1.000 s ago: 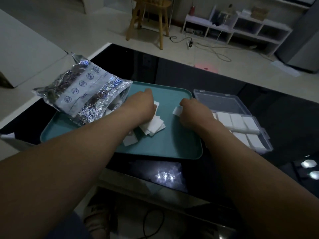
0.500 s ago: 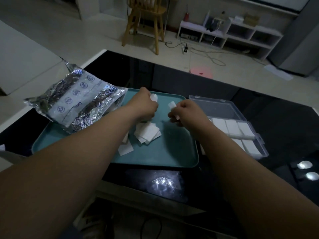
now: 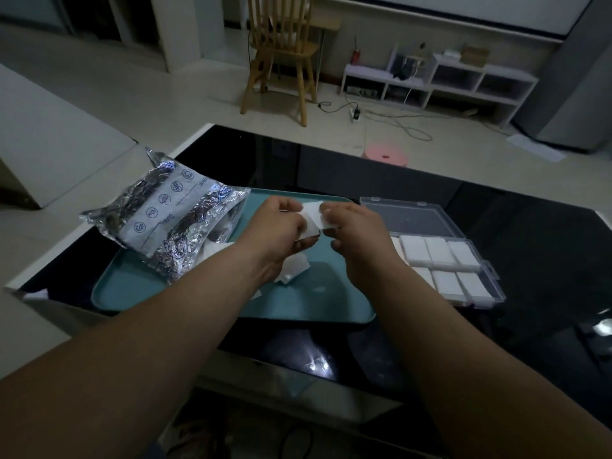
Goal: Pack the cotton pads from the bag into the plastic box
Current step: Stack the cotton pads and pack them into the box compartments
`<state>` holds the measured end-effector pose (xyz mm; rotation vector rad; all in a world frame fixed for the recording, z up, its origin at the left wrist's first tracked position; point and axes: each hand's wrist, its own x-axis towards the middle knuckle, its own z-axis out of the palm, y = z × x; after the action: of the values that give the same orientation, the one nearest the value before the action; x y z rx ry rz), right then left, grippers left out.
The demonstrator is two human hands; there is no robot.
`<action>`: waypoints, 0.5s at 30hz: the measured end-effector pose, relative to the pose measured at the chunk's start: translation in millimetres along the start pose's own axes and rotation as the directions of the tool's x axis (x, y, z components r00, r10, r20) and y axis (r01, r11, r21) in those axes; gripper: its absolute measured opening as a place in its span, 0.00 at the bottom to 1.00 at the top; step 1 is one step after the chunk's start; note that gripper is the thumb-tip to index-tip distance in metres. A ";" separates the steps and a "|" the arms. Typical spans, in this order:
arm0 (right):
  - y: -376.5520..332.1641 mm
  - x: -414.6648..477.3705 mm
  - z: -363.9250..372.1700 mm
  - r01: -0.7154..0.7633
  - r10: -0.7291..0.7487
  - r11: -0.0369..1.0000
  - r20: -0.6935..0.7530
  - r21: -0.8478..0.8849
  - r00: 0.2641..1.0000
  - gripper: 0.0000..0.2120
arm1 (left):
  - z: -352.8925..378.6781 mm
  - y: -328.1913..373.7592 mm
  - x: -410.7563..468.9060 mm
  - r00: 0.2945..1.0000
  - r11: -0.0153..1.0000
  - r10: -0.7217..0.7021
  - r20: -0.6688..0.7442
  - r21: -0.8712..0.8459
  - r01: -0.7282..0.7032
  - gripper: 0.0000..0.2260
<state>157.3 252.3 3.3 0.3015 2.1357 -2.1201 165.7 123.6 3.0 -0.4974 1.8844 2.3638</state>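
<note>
Above the teal tray (image 3: 331, 303), my left hand (image 3: 281, 231) and my right hand (image 3: 354, 231) meet and together pinch white cotton pads (image 3: 313, 218) between their fingertips. More loose pads (image 3: 293, 268) lie on the tray under my left wrist, partly hidden. The crinkled silver bag (image 3: 172, 220) lies on the tray's left side, its open mouth toward the pads. The clear plastic box (image 3: 490, 286) stands open right of the tray, with white pads filling several compartments (image 3: 440, 251).
The tray and box sit on a glossy black table (image 3: 530, 233) whose left edge is white. Beyond the table are a wooden chair (image 3: 281, 48), a pink stool (image 3: 385, 155), cables on the floor and a low white shelf (image 3: 440, 81).
Both hands rose from the tray and came together; each held its own pad before, and now the pads are joined between the fingertips. The camera tilted up.
</note>
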 end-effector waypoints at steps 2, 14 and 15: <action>1.1 -3.4 0.1 0.016 -0.016 1.000 -0.014 0.001 1.000 0.11 | -3.5 -1.0 -10.0 0.998 1.000 0.016 -0.057 0.000 -0.016 0.17; 32.8 -38.0 29.9 0.087 -0.104 0.985 -0.113 -0.151 0.988 0.04 | -28.0 -16.9 -48.8 0.997 0.996 -0.032 -0.076 -0.087 0.025 0.10; 35.9 -37.8 32.8 0.095 -0.117 0.982 -0.136 -0.160 0.984 0.05 | -28.8 -17.6 -49.6 0.997 0.993 -0.039 -0.063 -0.109 0.032 0.09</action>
<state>200.2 217.4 -23.7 0.3426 2.4337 -2.0294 222.9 107.1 -4.2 -0.6188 1.7638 2.4658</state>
